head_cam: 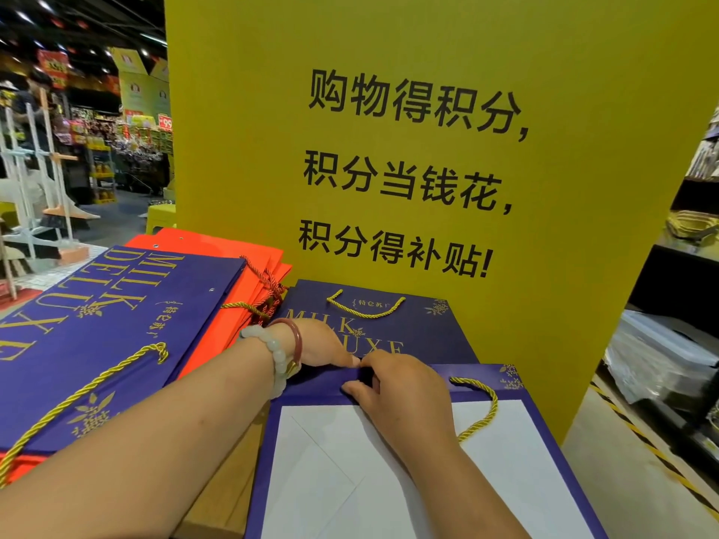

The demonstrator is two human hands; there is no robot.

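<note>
- Left grip (323, 344), thumb and curled fingers, pinches the folded top rim of the purple bag (311, 389).
- Right grip (400, 387) pinches the same rim just beside it.
- The bag lies white-side-up at the table (218, 511)'s near right edge, before a yellow sign (428, 180).

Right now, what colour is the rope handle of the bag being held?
The bag's rope handle is golden yellow; see the head view.

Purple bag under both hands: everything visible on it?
The purple paper bag lies flat, a creased white panel facing up, gold snowflake print at its far right corner. Its gold rope handle loops over the white. The left hand and right hand pinch the purple top fold. It overlaps another Milk Deluxe bag.
</note>
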